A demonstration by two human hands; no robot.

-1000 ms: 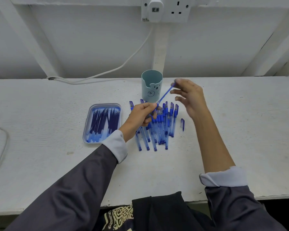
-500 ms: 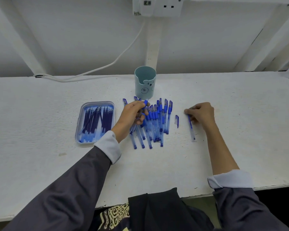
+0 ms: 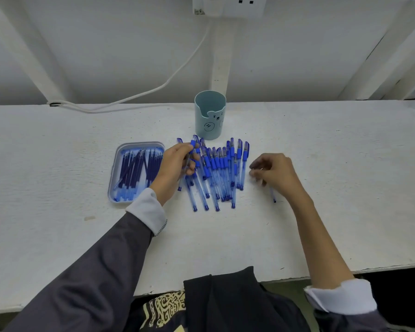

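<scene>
One pen (image 3: pixel 192 144) is gripped by the left hand (image 3: pixel 175 168) beside the pen row (image 3: pixel 222 168) on the surface (image 3: pixel 321 224); judged light, stiff, slick, best pinched mid-barrel. Right hand (image 3: pixel 274 172) is curled; whether anything is held cannot be told

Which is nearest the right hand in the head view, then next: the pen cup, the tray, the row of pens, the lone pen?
1. lone pen, partly under the right hand.
2. row of pens, just to its left.
3. pen cup, behind and left.
4. tray, far left beyond the left hand, which grips a pen.
</scene>
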